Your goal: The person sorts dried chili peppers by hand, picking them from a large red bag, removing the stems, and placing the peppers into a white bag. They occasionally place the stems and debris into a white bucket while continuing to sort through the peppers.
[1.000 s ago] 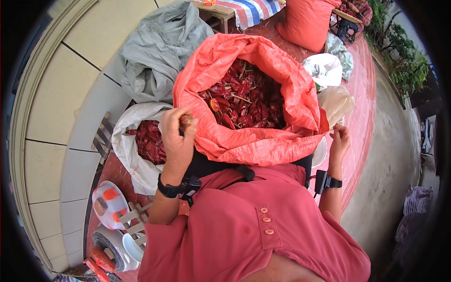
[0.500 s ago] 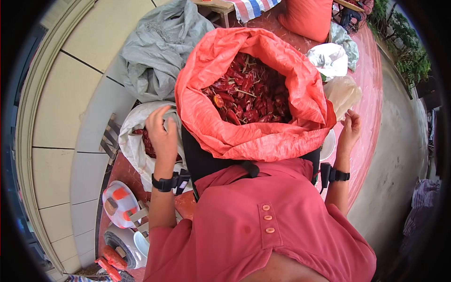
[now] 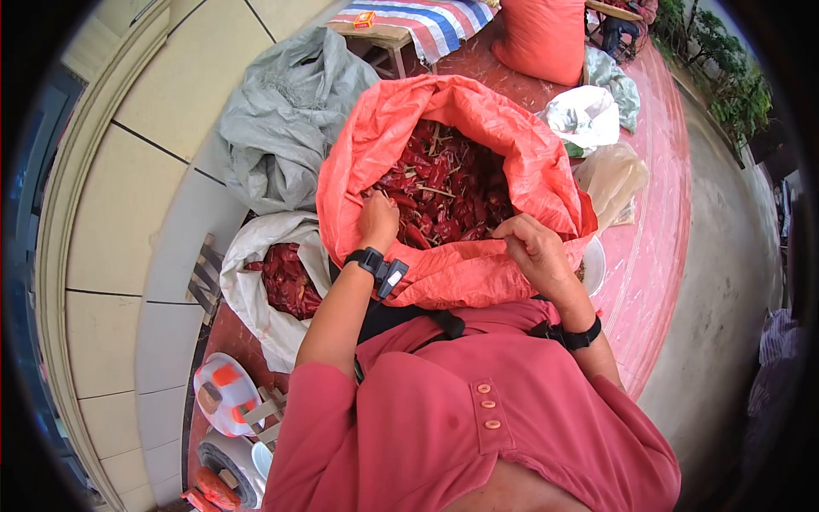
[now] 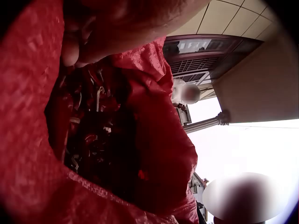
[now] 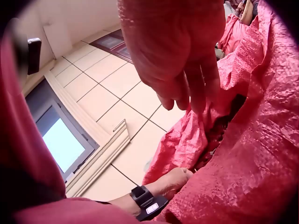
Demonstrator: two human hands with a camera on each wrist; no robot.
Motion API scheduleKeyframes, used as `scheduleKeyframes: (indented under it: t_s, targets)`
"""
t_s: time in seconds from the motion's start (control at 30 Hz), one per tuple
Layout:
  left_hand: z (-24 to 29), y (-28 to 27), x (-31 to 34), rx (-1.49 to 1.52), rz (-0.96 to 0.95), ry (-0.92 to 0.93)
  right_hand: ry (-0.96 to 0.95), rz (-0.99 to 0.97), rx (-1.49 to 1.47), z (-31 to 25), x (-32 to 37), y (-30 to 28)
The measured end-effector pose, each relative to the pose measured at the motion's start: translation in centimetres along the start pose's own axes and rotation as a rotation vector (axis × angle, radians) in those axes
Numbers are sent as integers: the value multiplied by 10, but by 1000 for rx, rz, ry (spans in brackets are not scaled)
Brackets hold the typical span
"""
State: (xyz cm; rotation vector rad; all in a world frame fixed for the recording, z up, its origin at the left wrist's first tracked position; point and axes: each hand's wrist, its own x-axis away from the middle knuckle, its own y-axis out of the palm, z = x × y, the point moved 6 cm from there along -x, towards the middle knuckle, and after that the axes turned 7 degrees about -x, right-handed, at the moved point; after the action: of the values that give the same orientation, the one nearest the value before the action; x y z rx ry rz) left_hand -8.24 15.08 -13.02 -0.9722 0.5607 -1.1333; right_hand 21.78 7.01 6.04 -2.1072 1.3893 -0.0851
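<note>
A large red woven sack (image 3: 426, 277) stands open against the person's lap, holding many dried red chili peppers (image 3: 444, 171). The left hand (image 3: 379, 224) reaches over the sack's left inner side, its fingertips down among the peppers. In the left wrist view the thumb and fingers of the left hand (image 4: 77, 42) are close together at the peppers; I cannot tell whether they pinch one. At the sack's near right rim hangs the right hand (image 3: 537, 254), its fingers loosely bent. From the right wrist view, the fingers of the right hand (image 5: 180, 79) point down with nothing between them.
A white sack (image 3: 277, 337) of red peppers sits at the left, below a grey-green sack (image 3: 286, 128). At the right are a beige bag (image 3: 610, 183), a white bag (image 3: 580, 118) and a white bowl (image 3: 595, 266). A full red sack (image 3: 542, 43) stands farther back.
The left hand held a small brownish-yellow object, opened over the white sack, then moved right into the red sack. The right hand came in from the far right to the red sack's rim.
</note>
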Motion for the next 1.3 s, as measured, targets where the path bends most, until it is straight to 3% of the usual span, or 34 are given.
scheduleKeyframes:
  t_s: [0.03, 0.1, 0.17, 0.2, 0.3, 0.43, 0.53, 0.67, 0.73, 0.77, 0.8, 0.83, 0.9, 0.93, 1.03, 1.13, 1.23, 1.3]
  targets:
    - [-1, -5, 6, 10, 121, 12, 3, -29, 2, 1, -1, 4]
    - [7, -15, 22, 230, 100, 28, 5, -24, -47, 2, -7, 8]
    - [52, -56, 64, 565, 56, 74, 2, -4, -114, 8, -14, 15]
    - [61, -62, 74, 587, 62, 95, 60, -2, -148, 12, -20, 20]
    - [85, -79, 95, 206, 234, 416, 189, 0, -287, 20, -37, 38]
    - [119, -99, 116, 119, 305, 499, 151, 48, -491, 34, -57, 70]
    - [127, -103, 118, 98, 242, 442, 114, 108, -577, 35, -61, 76]
    - [133, -104, 123, -4, 335, 632, -3, 159, -432, 21, -58, 65]
    - [134, -98, 124, 128, 317, 691, -71, 163, -350, 20, -57, 63]
    - [135, -95, 124, 196, 310, 720, 33, 172, -524, 25, -56, 63]
    - [129, -81, 122, 323, 98, 598, 139, 179, -698, 27, -55, 65]
    - [131, -78, 125, 352, 97, 598, 247, 185, -872, 30, -53, 68]
    - [136, -74, 129, 409, 97, 600, 188, 198, -802, 32, -53, 65]
    - [139, -80, 132, 374, 240, 685, 160, 205, -767, 33, -53, 63]
    - [129, -67, 123, 349, 11, 592, -301, 280, -39, 1, -51, 48]
    - [126, -67, 126, 371, -130, 520, -425, 234, 246, -27, -46, 41]
    - [132, -78, 134, 570, -121, 568, -109, 192, -278, 4, -46, 53]
    - [138, -91, 138, 534, -95, 624, 90, 170, -718, 11, -45, 60]
